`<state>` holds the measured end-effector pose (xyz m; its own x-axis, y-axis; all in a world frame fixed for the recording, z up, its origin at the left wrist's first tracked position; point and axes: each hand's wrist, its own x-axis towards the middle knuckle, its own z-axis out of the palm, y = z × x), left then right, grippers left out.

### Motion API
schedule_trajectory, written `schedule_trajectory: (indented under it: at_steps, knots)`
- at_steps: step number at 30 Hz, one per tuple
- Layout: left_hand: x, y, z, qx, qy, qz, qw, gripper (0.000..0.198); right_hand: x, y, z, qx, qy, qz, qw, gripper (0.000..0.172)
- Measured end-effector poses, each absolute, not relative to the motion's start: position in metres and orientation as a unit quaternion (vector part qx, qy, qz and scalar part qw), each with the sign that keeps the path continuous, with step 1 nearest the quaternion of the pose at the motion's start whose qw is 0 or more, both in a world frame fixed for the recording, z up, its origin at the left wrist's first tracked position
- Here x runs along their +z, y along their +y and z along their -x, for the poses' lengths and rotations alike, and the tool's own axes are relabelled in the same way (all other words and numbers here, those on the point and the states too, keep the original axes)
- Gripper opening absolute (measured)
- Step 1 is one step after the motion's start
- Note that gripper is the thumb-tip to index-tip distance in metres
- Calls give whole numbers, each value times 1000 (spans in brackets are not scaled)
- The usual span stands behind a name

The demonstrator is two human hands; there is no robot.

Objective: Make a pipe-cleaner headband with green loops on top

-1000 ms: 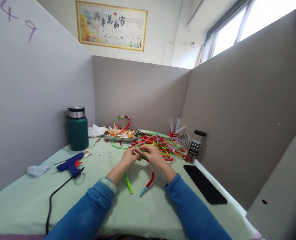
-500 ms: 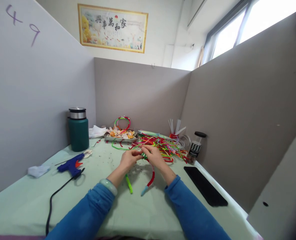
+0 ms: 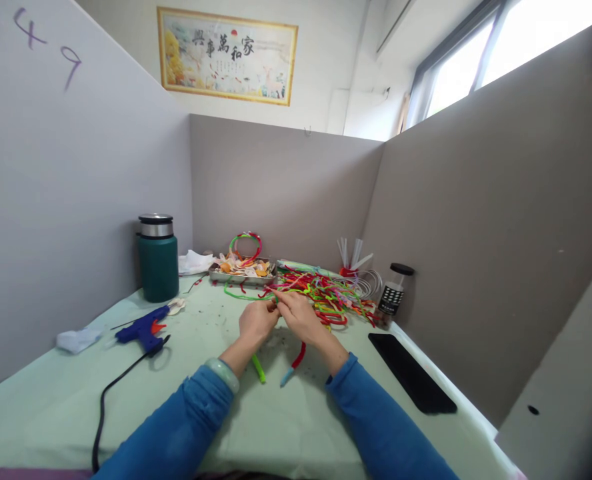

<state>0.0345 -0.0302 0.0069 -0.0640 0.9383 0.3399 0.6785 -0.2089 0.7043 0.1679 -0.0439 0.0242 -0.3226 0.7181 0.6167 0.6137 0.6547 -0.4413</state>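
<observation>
My left hand point(image 3: 257, 323) and my right hand point(image 3: 301, 317) meet over the middle of the table, fingertips pinched together. Between them they hold a hoop wrapped in fuzzy pipe cleaner. One lime green end point(image 3: 259, 369) hangs below my left hand. Under my right hand curves a red stretch point(image 3: 300, 357) with a light blue tip point(image 3: 287, 377). My fingers cover the upper part of the hoop, and a bit of green pipe cleaner shows at the fingertips. Just beyond my right hand lies a tangled pile of coloured pipe cleaners point(image 3: 333, 290).
A metal tray point(image 3: 243, 280) of paper pieces stands at the back, a finished-looking coloured ring point(image 3: 260, 248) on it. To the left are a green flask point(image 3: 159, 270), a blue glue gun point(image 3: 143, 330) and its cord. At right sit a lidded jar point(image 3: 391, 297) and a black strip point(image 3: 412, 372).
Both hands have shifted slightly left, the right one more, closing over the green-and-white part that showed between them. The red end shows less below the right hand.
</observation>
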Motion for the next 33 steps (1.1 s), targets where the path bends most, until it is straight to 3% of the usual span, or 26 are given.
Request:
schedule_trajectory:
  at_steps: [5,11,18,24,33]
  knots:
    - [4,-21,-30,408,569,-682,214,29,26,-38,-179,60,-724,465,505,26]
    - [0,-16,-31,414,495,-707,288,26,20,-28,-183,151,-731,502,436,18]
    - [2,-17,-34,413,471,-705,332,22,17,-30,-178,127,-737,517,415,10]
    - [9,-22,-33,413,562,-585,413,20,12,-27,-173,77,-729,531,424,8]
    - [5,-22,-34,390,527,-631,415,21,11,-25,-180,172,-720,483,468,13]
